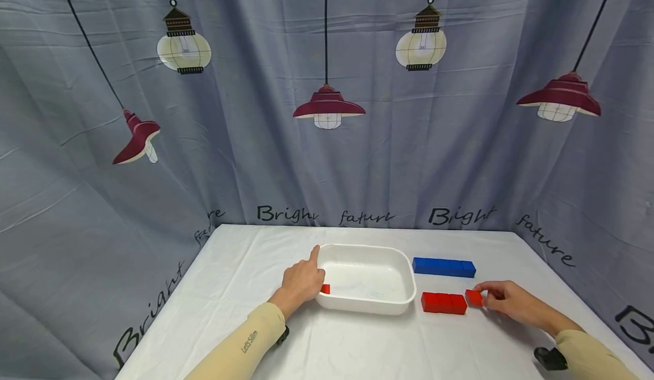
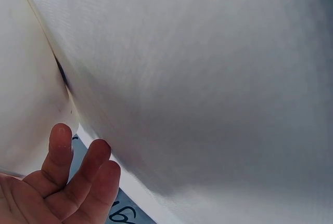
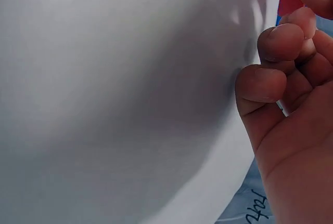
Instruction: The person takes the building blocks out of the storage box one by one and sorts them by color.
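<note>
A white rectangular plastic basin (image 1: 363,307) stands on the table. At its left side my left hand (image 1: 302,279) holds the rim, index finger stretched along the edge. The left wrist view shows several loosely bent fingers against the basin's outer wall (image 2: 31,78). Inside, by that hand, a small red piece (image 1: 325,289) peeks out, mostly hidden. On the right, my right hand (image 1: 511,300) pinches a red cube (image 1: 474,298) between thumb and index finger, low at the table. Just left of this cube lies a row of red blocks (image 1: 443,303).
A row of blue blocks (image 1: 443,267) lies behind the red row, right of the basin. White cloth covers the table (image 1: 368,346). A grey curtain (image 1: 265,158) printed with lamps and lettering hangs behind the table and along its sides.
</note>
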`<state>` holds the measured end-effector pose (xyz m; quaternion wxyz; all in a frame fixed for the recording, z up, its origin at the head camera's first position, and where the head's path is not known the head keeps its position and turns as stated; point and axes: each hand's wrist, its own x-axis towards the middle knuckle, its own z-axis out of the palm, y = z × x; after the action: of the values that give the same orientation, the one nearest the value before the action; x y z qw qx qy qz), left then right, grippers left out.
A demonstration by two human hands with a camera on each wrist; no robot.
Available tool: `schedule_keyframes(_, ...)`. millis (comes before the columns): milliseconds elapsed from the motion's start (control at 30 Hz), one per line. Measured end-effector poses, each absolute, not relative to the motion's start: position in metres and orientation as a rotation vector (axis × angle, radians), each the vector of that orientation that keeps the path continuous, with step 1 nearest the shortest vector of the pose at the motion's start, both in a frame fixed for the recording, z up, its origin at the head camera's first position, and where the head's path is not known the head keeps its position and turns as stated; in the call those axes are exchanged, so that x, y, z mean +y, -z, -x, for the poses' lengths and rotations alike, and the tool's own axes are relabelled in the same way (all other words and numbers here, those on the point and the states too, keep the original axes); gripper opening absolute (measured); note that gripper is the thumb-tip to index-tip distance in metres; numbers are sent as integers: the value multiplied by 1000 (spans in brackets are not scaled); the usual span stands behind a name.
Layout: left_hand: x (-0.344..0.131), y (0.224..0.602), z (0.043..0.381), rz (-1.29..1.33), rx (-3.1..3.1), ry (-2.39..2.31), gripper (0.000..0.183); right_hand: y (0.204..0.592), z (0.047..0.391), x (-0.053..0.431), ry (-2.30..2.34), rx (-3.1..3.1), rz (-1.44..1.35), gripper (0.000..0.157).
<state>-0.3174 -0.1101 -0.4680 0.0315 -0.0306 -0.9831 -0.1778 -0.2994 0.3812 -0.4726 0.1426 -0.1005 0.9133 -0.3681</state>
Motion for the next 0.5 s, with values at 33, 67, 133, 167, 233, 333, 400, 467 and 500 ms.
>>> schedule_keyframes(33,-110,468,317,96,-3027,545,65,474,299,382,1062,2634,290,40)
schedule_keyframes(67,-110,468,318,98,-3026,542,65,474,299,382,1059,2634,283,40)
schedule_keyframes(133,-110,469,318,101,-3025,537,65,476,298,382,1056,2635,271,40)
schedule_keyframes(167,-110,469,318,102,-3023,530,65,477,298,381,1053,2635,272,39)
schedule_keyframes(233,-110,469,318,102,-3023,528,65,478,298,381,1051,2632,279,38)
schedule_keyframes(333,-110,469,318,103,-3024,529,64,478,297,380,1054,2623,295,37)
schedule_keyframes(400,-111,469,317,105,-3022,531,64,479,297,379,1055,2615,306,38)
schedule_keyframes(467,-111,469,317,105,-3019,528,64,479,297,378,1057,2606,308,39)
schedule_keyframes(500,-111,469,317,103,-3018,528,64,480,297,378,1054,2604,307,39)
